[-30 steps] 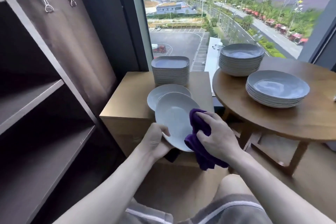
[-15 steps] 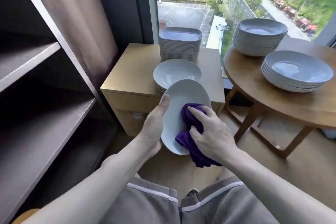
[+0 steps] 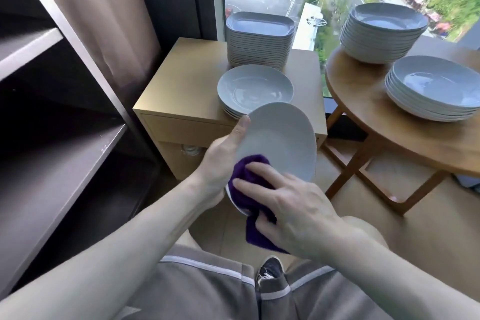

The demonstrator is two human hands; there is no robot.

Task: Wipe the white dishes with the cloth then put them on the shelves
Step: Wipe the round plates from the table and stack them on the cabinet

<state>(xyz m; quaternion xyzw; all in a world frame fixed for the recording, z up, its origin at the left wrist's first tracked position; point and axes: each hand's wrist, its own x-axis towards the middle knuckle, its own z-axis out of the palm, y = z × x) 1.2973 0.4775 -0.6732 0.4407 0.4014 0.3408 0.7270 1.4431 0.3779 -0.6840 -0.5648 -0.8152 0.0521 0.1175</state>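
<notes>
Slid down since half a second ago to 7 o'clock on the tilted white plate [image 3: 281, 143]: purple cloth [image 3: 242, 199]. At 9 o'clock, dark shelves [image 3: 65, 163]. Clamping the plate's 9 o'clock rim, left hand [image 3: 218, 166], thumb laid along the edge, fingers hidden behind. Pressing the cloth onto the plate, right hand [image 3: 298, 210], fingers nearly straight on top, thumb pinching the hanging end. At 12 o'clock on the wooden cabinet [image 3: 187, 80], round dishes [image 3: 255, 86] before square plates [image 3: 259, 28]. At 2 o'clock, round table [image 3: 376, 119] with a tall stack [image 3: 381, 34] and a low stack [image 3: 436, 91].

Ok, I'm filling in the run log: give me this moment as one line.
step: wiping, not shelved | left hand: grips plate | right hand: holds cloth on plate
</notes>
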